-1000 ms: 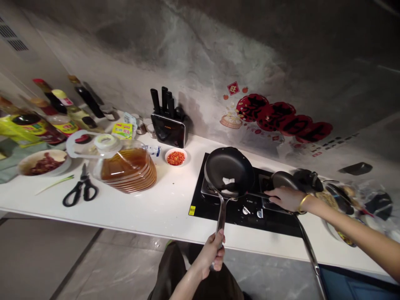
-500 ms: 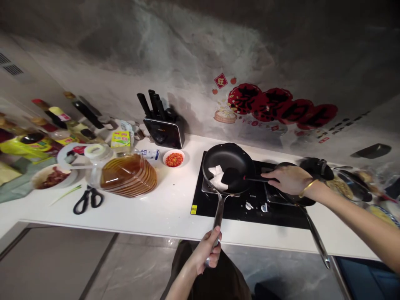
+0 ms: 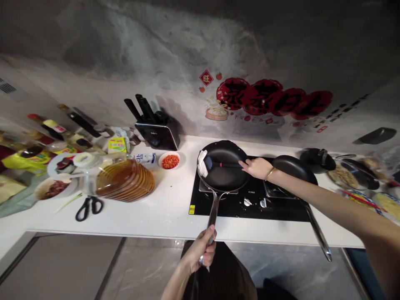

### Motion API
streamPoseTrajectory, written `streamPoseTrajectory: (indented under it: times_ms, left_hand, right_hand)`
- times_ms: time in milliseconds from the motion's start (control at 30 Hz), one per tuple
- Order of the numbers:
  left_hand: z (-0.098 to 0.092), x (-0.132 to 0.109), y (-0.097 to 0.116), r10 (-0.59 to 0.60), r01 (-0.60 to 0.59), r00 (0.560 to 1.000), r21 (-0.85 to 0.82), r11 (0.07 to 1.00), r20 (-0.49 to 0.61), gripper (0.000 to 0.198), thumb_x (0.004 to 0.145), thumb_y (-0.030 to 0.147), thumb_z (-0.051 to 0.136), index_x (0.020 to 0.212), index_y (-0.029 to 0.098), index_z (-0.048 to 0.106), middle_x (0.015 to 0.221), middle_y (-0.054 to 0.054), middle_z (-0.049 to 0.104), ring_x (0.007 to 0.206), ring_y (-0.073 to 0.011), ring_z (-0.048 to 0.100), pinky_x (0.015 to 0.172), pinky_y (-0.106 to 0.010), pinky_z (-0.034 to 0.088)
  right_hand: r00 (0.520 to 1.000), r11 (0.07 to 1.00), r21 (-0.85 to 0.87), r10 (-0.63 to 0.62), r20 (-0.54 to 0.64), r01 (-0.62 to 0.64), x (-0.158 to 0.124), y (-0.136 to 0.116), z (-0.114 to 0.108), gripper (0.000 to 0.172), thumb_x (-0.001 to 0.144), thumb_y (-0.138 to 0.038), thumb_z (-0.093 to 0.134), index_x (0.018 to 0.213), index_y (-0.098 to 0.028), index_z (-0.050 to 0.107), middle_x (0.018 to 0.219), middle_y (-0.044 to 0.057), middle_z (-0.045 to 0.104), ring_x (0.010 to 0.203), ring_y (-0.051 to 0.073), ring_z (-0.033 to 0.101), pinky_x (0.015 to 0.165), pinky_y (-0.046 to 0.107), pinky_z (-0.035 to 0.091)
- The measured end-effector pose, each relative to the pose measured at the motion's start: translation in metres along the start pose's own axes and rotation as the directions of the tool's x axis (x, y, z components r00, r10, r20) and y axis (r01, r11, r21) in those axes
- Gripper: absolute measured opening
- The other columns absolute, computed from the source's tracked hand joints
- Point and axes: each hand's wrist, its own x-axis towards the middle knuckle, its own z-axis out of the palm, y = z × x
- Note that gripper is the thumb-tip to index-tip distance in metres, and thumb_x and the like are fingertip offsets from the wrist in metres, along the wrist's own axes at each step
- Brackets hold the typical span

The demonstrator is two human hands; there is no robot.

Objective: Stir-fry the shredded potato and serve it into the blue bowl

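My left hand (image 3: 203, 248) is wrapped round the metal handle of a black frying pan (image 3: 226, 181) on the left burner. Soft-looking white pieces (image 3: 203, 163) lie bunched against the pan's left wall; what they are I cannot tell. From the right, my right hand (image 3: 258, 168) reaches over the pan's rim, closed on the black handle of a spatula (image 3: 229, 165) with a red mark near its head. The dark head reaches the white pieces and barely stands out from the pan.
A second pan (image 3: 295, 168) sits on the right burner, its handle jutting past the counter edge. Left of the cooktop (image 3: 231, 208) are a bowl of chopped chillies (image 3: 170, 161), an oil jug (image 3: 125, 179), scissors (image 3: 89, 207) and a knife block (image 3: 158, 133). A small pot (image 3: 317, 160) stands far right.
The white pieces have shifted from the pan's lower middle up against its left wall. My right hand has moved left with the spatula. My left hand keeps its grip on the handle.
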Motion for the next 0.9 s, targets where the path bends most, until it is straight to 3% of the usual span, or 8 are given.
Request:
streamPoseTrajectory:
  times_ms: [133,267,433,533,667,800,900]
  left_hand:
    - [0.002,-0.001,0.000,0.010,-0.010,1.000,-0.001,1.000,-0.009,0.048,0.073,0.070,0.051,0.076,0.025,0.038,0.044,0.012,0.028,0.033,-0.0028,0.015,0.035,-0.017,0.008]
    - [0.004,-0.001,0.001,0.009,-0.009,1.000,-0.014,1.000,-0.013,0.048,0.073,0.070,0.051,0.076,0.024,0.038,0.045,0.011,0.029,0.032,-0.0029,0.016,0.035,-0.016,0.009]
    - [0.003,-0.001,0.001,0.002,-0.002,1.000,-0.029,1.000,-0.016,0.051,0.070,0.073,0.052,0.076,0.024,0.038,0.044,0.012,0.029,0.033,-0.0025,0.016,0.035,-0.016,0.008]
    - [0.002,-0.001,0.001,0.010,-0.011,1.000,-0.036,0.999,-0.012,0.052,0.069,0.073,0.053,0.077,0.024,0.038,0.044,0.012,0.029,0.033,-0.0026,0.016,0.035,-0.016,0.008]
    - [0.002,0.000,0.002,0.026,-0.026,1.000,-0.045,0.999,0.009,0.051,0.070,0.072,0.054,0.076,0.024,0.038,0.045,0.012,0.029,0.033,-0.0028,0.016,0.035,-0.017,0.008]
    - [0.004,-0.001,0.004,0.033,-0.032,0.999,-0.050,0.998,0.013,0.052,0.068,0.073,0.055,0.076,0.024,0.038,0.044,0.012,0.029,0.033,-0.0030,0.017,0.035,-0.017,0.008]
    - [0.005,-0.002,0.005,0.041,-0.039,0.999,-0.062,0.997,0.025,0.053,0.068,0.074,0.054,0.076,0.024,0.037,0.045,0.012,0.029,0.033,-0.0027,0.016,0.035,-0.017,0.009]
  right_hand:
    - [0.982,0.980,-0.109,-0.177,-0.062,0.169,-0.022,0.011,-0.008,0.044,0.094,-0.015,0.027,0.134,-0.010,0.045,0.091,0.013,0.065,0.070,0.018,0.061,0.061,0.029,0.037]
    - [0.942,0.933,-0.180,-0.328,-0.071,0.312,-0.052,0.030,-0.022,0.052,0.087,0.001,0.025,0.132,-0.012,0.047,0.087,0.009,0.065,0.072,0.017,0.058,0.067,0.031,0.039]
    - [0.922,0.920,-0.073,-0.388,-0.014,0.386,-0.072,0.055,-0.044,0.049,0.088,-0.002,0.027,0.123,-0.020,0.055,0.087,0.006,0.065,0.079,0.018,0.057,0.076,0.032,0.039]
    - [0.946,0.947,-0.019,-0.319,0.052,0.321,-0.067,0.060,-0.056,0.042,0.087,-0.006,0.032,0.112,-0.020,0.062,0.087,0.008,0.066,0.079,0.018,0.058,0.075,0.032,0.039]
    - [0.992,0.992,-0.107,-0.057,0.109,0.069,-0.055,0.065,-0.070,0.042,0.086,-0.007,0.032,0.110,-0.019,0.064,0.094,0.013,0.067,0.077,0.020,0.059,0.065,0.031,0.037]
    - [0.988,0.991,-0.117,0.086,0.125,-0.071,-0.052,0.064,-0.083,0.043,0.090,-0.018,0.034,0.127,-0.026,0.055,0.091,0.011,0.068,0.076,0.021,0.060,0.063,0.030,0.037]
    - [0.974,0.992,-0.103,0.098,0.205,-0.079,-0.054,0.057,-0.090,0.040,0.092,-0.033,0.035,0.125,-0.031,0.058,0.091,0.011,0.068,0.078,0.024,0.062,0.065,0.032,0.039]
